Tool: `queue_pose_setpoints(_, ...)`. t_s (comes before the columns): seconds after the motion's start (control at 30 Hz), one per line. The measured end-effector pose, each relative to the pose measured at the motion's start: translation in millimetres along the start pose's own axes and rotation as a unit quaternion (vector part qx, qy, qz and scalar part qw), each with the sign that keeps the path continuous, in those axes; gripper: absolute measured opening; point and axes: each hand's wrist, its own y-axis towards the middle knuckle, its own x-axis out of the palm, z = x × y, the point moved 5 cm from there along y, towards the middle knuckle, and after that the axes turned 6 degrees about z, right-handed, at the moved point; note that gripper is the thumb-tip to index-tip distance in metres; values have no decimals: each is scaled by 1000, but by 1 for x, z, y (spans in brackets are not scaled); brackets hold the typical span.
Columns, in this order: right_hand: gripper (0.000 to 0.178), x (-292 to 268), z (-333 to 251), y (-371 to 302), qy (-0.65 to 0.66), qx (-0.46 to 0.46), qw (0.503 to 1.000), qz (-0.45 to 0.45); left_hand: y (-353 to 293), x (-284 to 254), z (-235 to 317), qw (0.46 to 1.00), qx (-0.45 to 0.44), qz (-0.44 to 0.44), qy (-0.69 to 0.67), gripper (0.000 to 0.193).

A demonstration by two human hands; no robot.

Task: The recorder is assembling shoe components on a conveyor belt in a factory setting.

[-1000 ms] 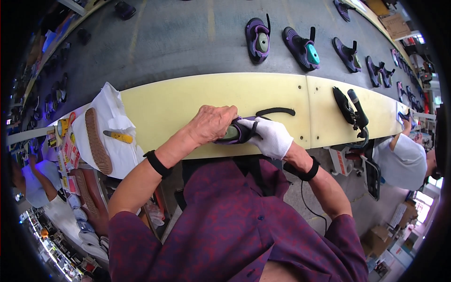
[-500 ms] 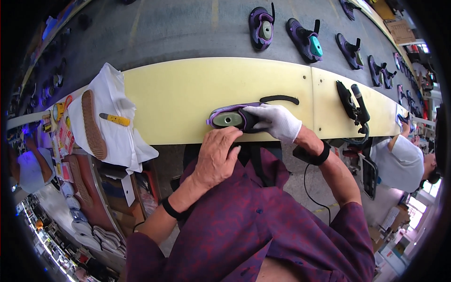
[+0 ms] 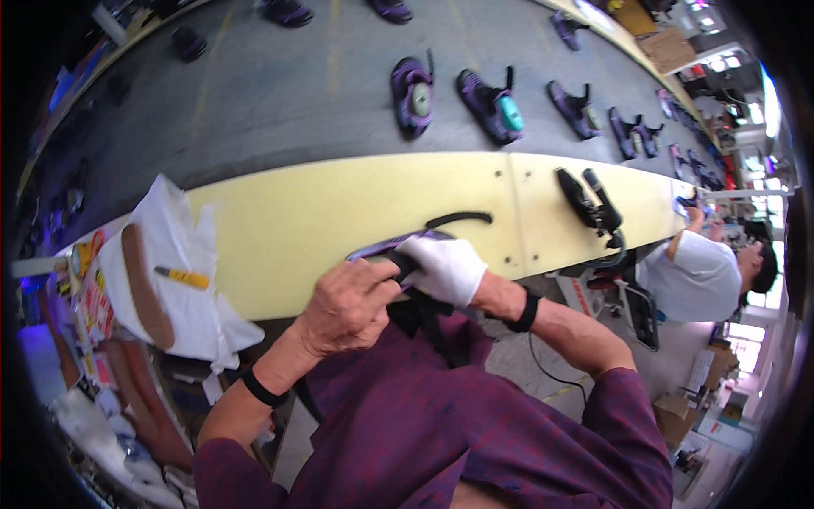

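A grey belt (image 3: 280,102) runs beyond the purple shoe (image 3: 377,248), which I see lying at the near edge of the pale yellow table (image 3: 280,229). My gloved right hand (image 3: 445,270) has its fingers gripping the shoe's black collar (image 3: 406,265); my bare left hand (image 3: 349,305) touches it too, though whether it pinches I can't tell. I'd brace with the glove and work the collar evenly. Left of the shoe, printed packets (image 3: 91,293) look too blurred to read

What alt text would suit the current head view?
A bare left hand and white-gloved right hand touch a purple-and-black shoe at a yellow bench. At left, a brown sole and yellow-handled tool lie on a white sheet; more shoes stand on a grey surface beyond.
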Motion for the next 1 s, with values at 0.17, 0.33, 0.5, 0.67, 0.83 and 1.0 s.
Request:
queue_pose_setpoints(0.17, 36, 3, -1, 5, 11, 26, 998, -48, -3, 40, -57, 998, 45, 29, -41, 53)
queue_pose_setpoints(0.33, 37, 19, -16, 19, -45, -6, 998, -43, -11, 48, -69, 997, 1, 79, -24, 51)
queue_pose_setpoints(0.5, 47, 15, -4, 33, -32, 31, 995, -88, -9, 48, -72, 996, -24, 87, -16, 53)
queue_pose_setpoints(0.67, 35, -7, 40, 16, 322, 179, 922, -122, 1, 46, -66, 996, -25, 85, -32, 48)
queue_pose_setpoints(0.83, 48, -16, 37, -45, 321, 189, 927, -50, 3, 44, -62, 995, -4, 96, -17, 40)
queue_pose_setpoints(1.0, 12, -6, 17, -33, 262, 148, 943, 145, 2, 49, -47, 995, -14, 99, 13, 36)
